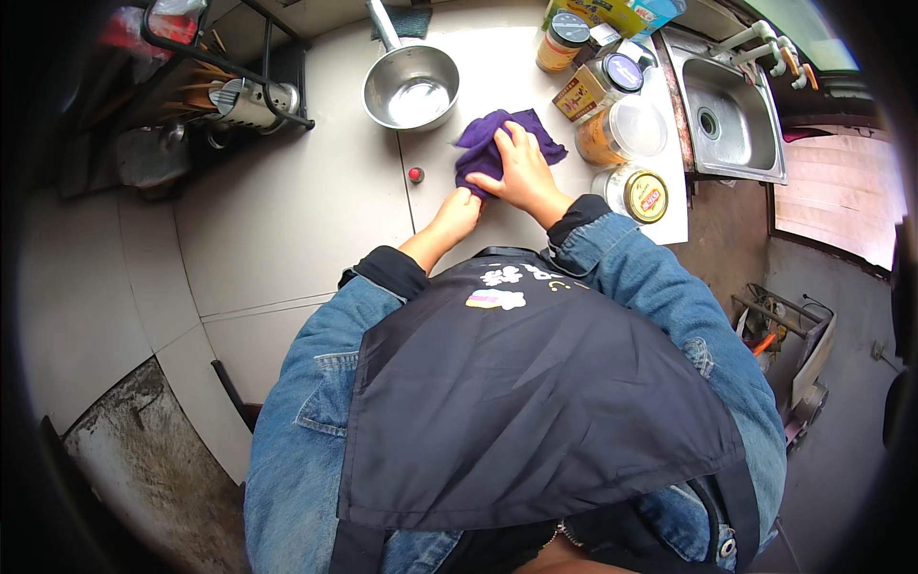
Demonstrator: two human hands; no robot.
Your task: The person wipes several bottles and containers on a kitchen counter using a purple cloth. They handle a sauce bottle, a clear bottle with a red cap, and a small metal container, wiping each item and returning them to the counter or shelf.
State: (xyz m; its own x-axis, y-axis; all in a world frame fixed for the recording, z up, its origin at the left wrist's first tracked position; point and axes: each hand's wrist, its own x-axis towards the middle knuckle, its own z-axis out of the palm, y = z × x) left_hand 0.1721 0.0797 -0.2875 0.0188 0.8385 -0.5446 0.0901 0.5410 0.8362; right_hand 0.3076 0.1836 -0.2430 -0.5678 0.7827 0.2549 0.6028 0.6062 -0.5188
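Observation:
A crumpled purple cloth [479, 154] lies bunched on the pale countertop in front of me. My right hand [522, 172] rests over its top, thumb and fingers spread and pressing into the folds. At the cloth's near edge, my left hand [457, 214] is curled closed, seemingly pinching the fabric. Whether anything sits under or inside the cloth is hidden. Just left of it stands a small red-topped object [416, 174]. Beyond that is a stainless steel saucepan [412, 90], its handle pointing away from me; no contents show in it.
Along the right stand a gold-lidded glass jar [645, 195], a clear-lidded plastic jar [620, 133], a purple-lidded jar [621, 73], a small box [579, 95] and a shaker bottle [563, 43]. Farther right is a steel sink [731, 115]. A black rack [265, 90] with a utensil holder [251, 104] stands left.

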